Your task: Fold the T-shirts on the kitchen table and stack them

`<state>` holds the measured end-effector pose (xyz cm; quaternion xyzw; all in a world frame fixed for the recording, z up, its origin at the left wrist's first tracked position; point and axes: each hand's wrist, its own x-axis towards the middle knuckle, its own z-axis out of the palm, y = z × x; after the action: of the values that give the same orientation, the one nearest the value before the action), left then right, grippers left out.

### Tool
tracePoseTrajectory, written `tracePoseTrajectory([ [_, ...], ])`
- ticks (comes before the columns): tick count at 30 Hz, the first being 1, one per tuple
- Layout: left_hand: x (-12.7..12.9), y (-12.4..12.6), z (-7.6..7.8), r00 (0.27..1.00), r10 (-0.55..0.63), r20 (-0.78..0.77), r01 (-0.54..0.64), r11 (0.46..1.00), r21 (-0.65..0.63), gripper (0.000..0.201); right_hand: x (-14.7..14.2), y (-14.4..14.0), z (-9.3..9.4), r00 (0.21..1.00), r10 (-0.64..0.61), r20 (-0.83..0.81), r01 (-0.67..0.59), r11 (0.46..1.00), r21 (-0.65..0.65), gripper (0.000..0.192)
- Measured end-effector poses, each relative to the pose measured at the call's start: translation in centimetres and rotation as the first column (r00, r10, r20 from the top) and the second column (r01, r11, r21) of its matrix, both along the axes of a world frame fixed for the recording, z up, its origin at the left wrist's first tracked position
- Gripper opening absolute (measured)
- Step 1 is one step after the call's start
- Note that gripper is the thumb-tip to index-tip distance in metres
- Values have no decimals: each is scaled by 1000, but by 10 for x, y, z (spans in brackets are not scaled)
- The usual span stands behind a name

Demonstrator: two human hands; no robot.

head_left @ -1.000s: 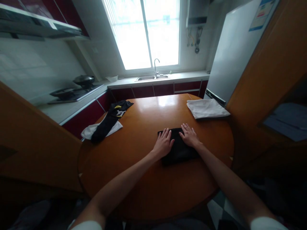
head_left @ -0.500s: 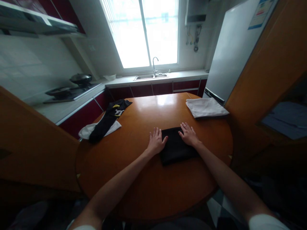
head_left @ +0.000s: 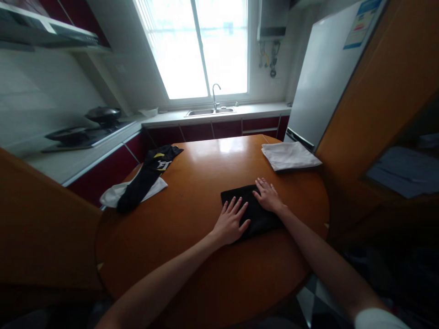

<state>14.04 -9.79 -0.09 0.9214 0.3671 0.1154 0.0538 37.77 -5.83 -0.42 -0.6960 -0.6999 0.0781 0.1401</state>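
A folded black cloth [head_left: 249, 205] lies flat on the round wooden table [head_left: 192, 256]. My left hand [head_left: 230, 221] rests palm down on its near left corner, fingers spread. Flat on the cloth's right side lies my right hand [head_left: 268, 196], also with fingers apart. Neither hand grips anything. A folded white cloth [head_left: 290, 155] sits at the table's far right edge. At the far left edge, a black garment with yellow and white print [head_left: 148, 173] is draped over a white cloth [head_left: 113, 195].
A white fridge [head_left: 322, 73] stands behind the table on the right, beside a wooden panel [head_left: 384, 100]. The counter along the window holds a sink with a tap [head_left: 210, 109]. A stove with pans [head_left: 85, 130] is at the left.
My left hand slid off the cloth's left edge and came back onto its near left corner. The camera view shifted slightly. My right hand stayed on the cloth.
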Motion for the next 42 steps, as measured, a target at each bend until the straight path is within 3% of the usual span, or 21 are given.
tracePoseTrajectory([
  [6,3,1,0,1000,10,-8,-10,1000,7,65,5,2,2,994,-7,-107,13,999,50,60],
  [8,3,1,1,1000,17,-14,-16,1000,5,65,13,2,6,979,-106,-172,136,977,167,58],
  [10,3,1,1,1000,21,-16,-21,1000,0,65,26,0,11,933,-250,-260,316,914,253,53],
  [13,3,1,2,1000,18,-5,-18,1000,-3,64,44,-11,18,849,-381,-367,449,885,121,40],
  [15,4,3,1,1000,17,14,-17,1000,3,63,50,-20,20,836,-393,-383,423,906,-9,30],
  [18,3,5,-2,999,7,43,-8,1000,11,62,50,-32,23,845,-380,-377,373,923,-95,19],
  [26,0,11,-7,987,-61,147,63,998,-9,56,39,-32,41,771,-430,-469,299,895,-330,23],
  [30,0,13,-6,967,-55,248,69,997,-46,53,43,-33,50,704,-423,-570,169,880,-444,23],
  [33,1,16,-3,925,-40,379,71,995,-67,48,50,-35,56,656,-332,-678,9,901,-433,24],
  [36,1,19,1,861,-40,507,78,996,-53,45,54,-37,57,592,-240,-770,-116,920,-375,25],
  [38,0,22,2,829,-30,559,65,997,-42,43,53,-37,56,524,-249,-815,-130,922,-365,27],
  [42,-2,29,0,791,-8,612,37,999,-34,39,49,-41,63,299,-287,-910,-139,931,-339,31],
])
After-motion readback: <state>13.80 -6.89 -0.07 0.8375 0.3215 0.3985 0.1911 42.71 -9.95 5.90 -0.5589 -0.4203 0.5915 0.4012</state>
